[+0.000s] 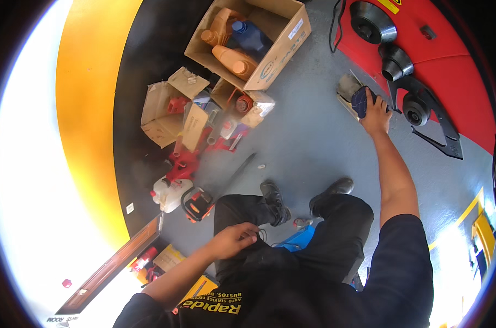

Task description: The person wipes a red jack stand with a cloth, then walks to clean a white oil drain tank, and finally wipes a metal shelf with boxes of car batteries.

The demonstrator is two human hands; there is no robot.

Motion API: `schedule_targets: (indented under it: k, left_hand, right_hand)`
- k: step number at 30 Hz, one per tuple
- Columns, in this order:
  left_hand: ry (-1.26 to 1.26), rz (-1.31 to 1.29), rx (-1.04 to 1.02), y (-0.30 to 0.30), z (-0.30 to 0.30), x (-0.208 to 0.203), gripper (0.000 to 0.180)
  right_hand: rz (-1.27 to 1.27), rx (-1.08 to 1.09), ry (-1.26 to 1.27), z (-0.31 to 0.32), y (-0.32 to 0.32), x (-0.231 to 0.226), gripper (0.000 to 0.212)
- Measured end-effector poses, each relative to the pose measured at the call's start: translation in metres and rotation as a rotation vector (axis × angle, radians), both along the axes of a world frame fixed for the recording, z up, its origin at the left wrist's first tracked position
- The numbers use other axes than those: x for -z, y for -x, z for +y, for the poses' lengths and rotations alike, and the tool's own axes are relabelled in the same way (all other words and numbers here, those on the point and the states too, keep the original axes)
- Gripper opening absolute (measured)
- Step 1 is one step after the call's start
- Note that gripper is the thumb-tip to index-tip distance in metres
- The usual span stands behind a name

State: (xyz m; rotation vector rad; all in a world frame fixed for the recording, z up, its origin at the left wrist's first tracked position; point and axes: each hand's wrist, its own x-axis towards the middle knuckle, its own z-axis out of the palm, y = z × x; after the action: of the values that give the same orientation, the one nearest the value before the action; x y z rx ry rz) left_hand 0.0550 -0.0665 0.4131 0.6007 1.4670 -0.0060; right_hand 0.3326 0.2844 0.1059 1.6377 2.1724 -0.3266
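Observation:
My right hand (376, 113) reaches far forward to the right, its fingers closed over a dark blue quilted cloth (359, 103). The cloth lies against a tan and grey flat piece (348, 86) on the floor, whose kind I cannot make out. My left hand (236, 240) rests by my left thigh with its fingers curled. Thin dark loops (263, 235), like a cord, show at its fingertips; what lies inside the fingers is hidden. Between my legs is a blue object (298, 239), mostly covered.
A large cardboard box (283, 57) holds orange and blue jugs. Smaller boxes (160, 117), a white jug (172, 194) and a chainsaw (198, 204) lie left. A red machine (450, 60) with black cones (373, 23) and a black bracket (447, 123) stands right. Grey floor (308, 131) lies between.

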Motion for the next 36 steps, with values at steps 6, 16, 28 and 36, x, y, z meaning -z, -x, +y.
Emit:
schedule_targets:
  k: [6, 16, 28, 36]
  left_hand:
    - [0.051, 0.072, -0.224, -0.005, 0.02, -0.021, 0.035]
    - [0.319, -0.171, -0.878, -0.032, 0.009, -0.086, 0.039]
    - [0.394, -0.214, -0.84, 0.009, 0.004, -0.06, 0.039]
    - [0.135, -0.091, -0.784, 0.022, -0.032, -0.06, 0.027]
  right_hand:
    - [-0.011, -0.006, 0.036, 0.004, 0.0, -0.003, 0.117]
    - [-0.07, -0.058, 0.038, 0.006, -0.001, 0.004, 0.115]
    - [-0.268, -0.009, 0.222, 0.009, 0.012, -0.008, 0.107]
    - [0.515, 0.546, 0.564, -0.041, -0.029, -0.119, 0.066]
